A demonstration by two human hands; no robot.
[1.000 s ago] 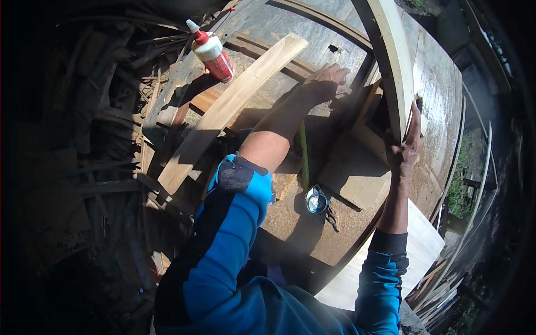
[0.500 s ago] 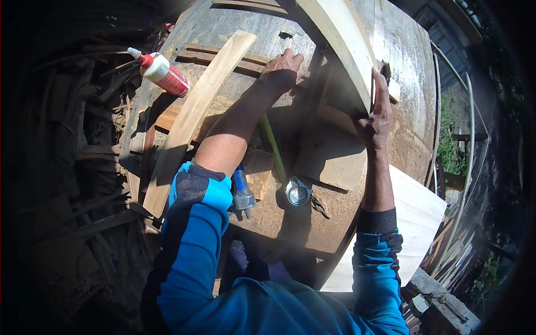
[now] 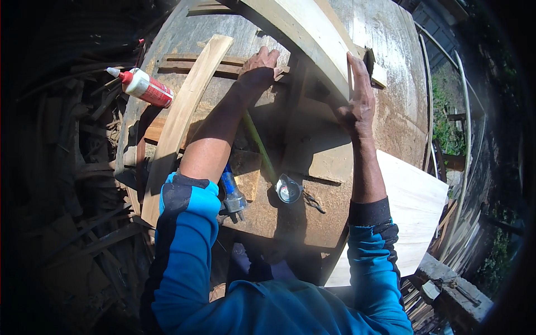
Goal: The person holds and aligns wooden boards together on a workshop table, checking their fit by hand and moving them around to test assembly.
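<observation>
My right hand is closed round the near end of a thick, pale curved board, its fingers along the right edge. The board stands raised over the workbench and runs up out of view. My left hand is over thin brown wooden strips lying on the bench, its fingers bent round them near their right end; the fingertips are partly hidden. Left of that forearm lies a long, slightly curved pale slat. Beneath my arms are a blue-handled tool and a round silver tape measure with its yellow-green blade drawn out.
A white glue bottle with a red cap and label lies at the bench's left edge. A wide pale panel leans at the near right. Scrap wood is heaped on the left. The workbench is dusty.
The whole view has shifted, so the bench things appear farther left. Both hands keep their places on the curved board and the strips.
</observation>
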